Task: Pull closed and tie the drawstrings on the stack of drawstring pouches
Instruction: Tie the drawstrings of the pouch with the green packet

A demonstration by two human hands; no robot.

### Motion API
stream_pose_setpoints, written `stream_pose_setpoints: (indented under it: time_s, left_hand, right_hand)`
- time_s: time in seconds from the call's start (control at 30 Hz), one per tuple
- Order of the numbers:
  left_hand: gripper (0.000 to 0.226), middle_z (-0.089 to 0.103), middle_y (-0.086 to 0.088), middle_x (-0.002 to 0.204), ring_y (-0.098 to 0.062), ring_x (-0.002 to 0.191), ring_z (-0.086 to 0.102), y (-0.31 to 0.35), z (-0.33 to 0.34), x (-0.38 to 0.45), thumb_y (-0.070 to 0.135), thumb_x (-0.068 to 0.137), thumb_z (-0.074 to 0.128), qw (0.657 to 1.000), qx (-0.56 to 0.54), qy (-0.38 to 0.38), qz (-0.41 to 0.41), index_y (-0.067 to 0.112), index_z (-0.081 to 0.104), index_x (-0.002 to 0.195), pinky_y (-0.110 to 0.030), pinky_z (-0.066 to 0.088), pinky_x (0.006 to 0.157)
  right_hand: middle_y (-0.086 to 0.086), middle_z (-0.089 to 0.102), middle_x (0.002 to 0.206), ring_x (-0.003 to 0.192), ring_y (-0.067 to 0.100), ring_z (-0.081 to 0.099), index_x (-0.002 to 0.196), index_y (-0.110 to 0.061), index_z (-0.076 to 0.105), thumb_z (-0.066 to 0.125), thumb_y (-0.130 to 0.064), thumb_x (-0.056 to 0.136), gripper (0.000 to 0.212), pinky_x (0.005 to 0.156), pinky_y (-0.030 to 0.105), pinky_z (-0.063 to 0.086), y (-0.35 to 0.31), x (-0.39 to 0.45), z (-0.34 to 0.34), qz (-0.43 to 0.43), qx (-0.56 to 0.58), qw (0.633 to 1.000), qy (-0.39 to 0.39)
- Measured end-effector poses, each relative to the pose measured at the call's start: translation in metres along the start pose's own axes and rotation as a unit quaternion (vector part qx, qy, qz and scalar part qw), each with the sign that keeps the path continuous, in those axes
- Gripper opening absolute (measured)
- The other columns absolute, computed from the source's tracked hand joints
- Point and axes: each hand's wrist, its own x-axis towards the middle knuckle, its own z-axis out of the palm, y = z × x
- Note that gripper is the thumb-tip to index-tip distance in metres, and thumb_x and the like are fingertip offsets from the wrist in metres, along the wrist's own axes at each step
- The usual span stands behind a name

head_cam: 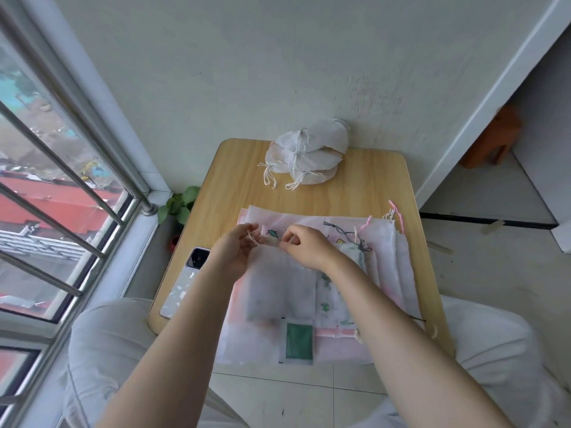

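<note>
Left hand (233, 251) and right hand (304, 242) both pinch cord (254, 237) at mouth of white pouch (279, 288) – likely mid-knot. Pouch on untied stack (389, 257), centre of table (364, 186). Tied pile (306, 156) at far edge – keeps finished apart.

White translucent pouch (279, 285) lifted over flat pink-and-white pouch stack (389, 261) — cream drawstrings (254, 237) at its gathered mouth, tied pouches (304, 156) heaped beyond
</note>
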Motion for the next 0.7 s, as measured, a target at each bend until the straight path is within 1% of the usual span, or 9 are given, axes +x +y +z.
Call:
stream_pose_setpoints:
  time_s: [0.1, 0.17, 0.2, 0.33, 0.47, 0.5, 0.57, 0.63, 0.7]
  left_hand:
    - [0.017, 0.054, -0.004, 0.058, -0.016, 0.05, 0.058, 0.003, -0.008, 0.0, 0.016, 0.096, 0.052, 0.997, -0.066, 0.027, 0.022, 0.006, 0.06, 0.085, -0.029, 0.049, 0.069]
    - [0.014, 0.051, -0.004, 0.061, -0.016, 0.049, 0.055, 0.001, -0.013, 0.002, 0.016, 0.095, 0.053, 0.995, -0.089, 0.033, 0.029, 0.007, 0.059, 0.086, -0.03, 0.047, 0.067]
    - [0.013, 0.05, -0.003, 0.063, -0.015, 0.048, 0.053, 0.0, -0.015, 0.002, 0.016, 0.094, 0.054, 0.994, -0.095, 0.034, 0.032, 0.008, 0.06, 0.086, -0.029, 0.046, 0.066]
    - [0.011, 0.048, -0.005, 0.066, -0.017, 0.047, 0.054, -0.004, -0.019, -0.002, 0.014, 0.095, 0.054, 0.985, -0.158, 0.044, 0.045, 0.007, 0.058, 0.087, -0.03, 0.05, 0.066]
    - [0.016, 0.049, -0.006, 0.064, -0.023, 0.061, 0.062, -0.003, -0.023, -0.008, 0.009, 0.097, 0.05, 0.968, -0.236, 0.049, 0.071, 0.005, 0.056, 0.083, -0.028, 0.058, 0.057]
    - [0.017, 0.048, -0.005, 0.063, -0.021, 0.059, 0.062, -0.004, -0.025, -0.008, 0.01, 0.098, 0.05, 0.967, -0.241, 0.051, 0.072, 0.005, 0.056, 0.083, -0.027, 0.057, 0.056]
    - [0.017, 0.044, -0.002, 0.057, -0.016, 0.045, 0.054, -0.007, -0.026, -0.005, 0.011, 0.1, 0.049, 0.966, -0.242, 0.058, 0.069, 0.005, 0.056, 0.085, -0.024, 0.055, 0.055]
    - [0.017, 0.036, 0.002, 0.048, -0.011, 0.037, 0.04, -0.01, -0.025, -0.003, 0.013, 0.1, 0.048, 0.968, -0.233, 0.064, 0.064, 0.005, 0.056, 0.087, -0.02, 0.05, 0.049]
    - [0.017, 0.029, 0.005, 0.045, -0.009, 0.036, 0.031, -0.013, -0.026, 0.001, 0.012, 0.1, 0.048, 0.971, -0.219, 0.065, 0.065, 0.006, 0.056, 0.087, -0.018, 0.041, 0.042]
  right_hand:
    - [-0.002, 0.062, 0.081, 0.072, 0.015, 0.056, 0.088, -0.012, 0.063, 0.055, -0.04, 0.095, 0.03, 0.065, 0.029, 0.041, 0.014, -0.002, -0.004, 0.027, -0.017, 0.999, 0.005]
    - [0.002, 0.051, 0.065, 0.06, 0.015, 0.048, 0.075, -0.004, 0.055, 0.052, -0.043, 0.097, 0.045, 0.058, 0.029, 0.035, 0.02, -0.005, -0.007, 0.034, -0.015, 0.999, 0.005]
    - [0.0, 0.044, 0.059, 0.055, 0.014, 0.043, 0.065, -0.007, 0.046, 0.05, -0.044, 0.098, 0.05, 0.055, 0.029, 0.031, 0.021, -0.007, -0.008, 0.039, -0.013, 0.999, 0.006]
    - [-0.003, 0.034, 0.052, 0.05, 0.015, 0.037, 0.055, -0.017, 0.035, 0.048, -0.046, 0.098, 0.053, 0.057, 0.03, 0.028, 0.026, -0.011, -0.013, 0.067, -0.012, 0.997, 0.026]
    - [-0.008, 0.025, 0.047, 0.043, 0.012, 0.027, 0.057, -0.022, 0.032, 0.055, -0.037, 0.094, 0.046, 0.05, 0.025, 0.023, 0.029, -0.011, -0.018, 0.098, 0.123, 0.985, 0.071]
    - [-0.009, 0.026, 0.046, 0.041, 0.011, 0.026, 0.06, -0.022, 0.037, 0.054, -0.034, 0.095, 0.041, 0.047, 0.024, 0.022, 0.029, -0.012, -0.017, 0.114, 0.213, 0.968, 0.068]
    - [-0.005, 0.035, 0.048, 0.043, 0.012, 0.033, 0.065, -0.017, 0.043, 0.051, -0.028, 0.099, 0.037, 0.047, 0.025, 0.029, 0.027, -0.011, -0.014, 0.14, 0.434, 0.889, 0.047]
    - [0.004, 0.048, 0.06, 0.057, 0.017, 0.048, 0.073, -0.01, 0.05, 0.05, -0.022, 0.101, 0.03, 0.06, 0.03, 0.044, 0.022, -0.01, -0.012, 0.143, 0.595, 0.79, 0.039]
    - [0.015, 0.058, 0.077, 0.077, 0.024, 0.06, 0.085, -0.003, 0.053, 0.049, -0.016, 0.101, 0.021, 0.082, 0.036, 0.052, 0.018, -0.011, -0.01, 0.12, 0.69, 0.712, 0.046]
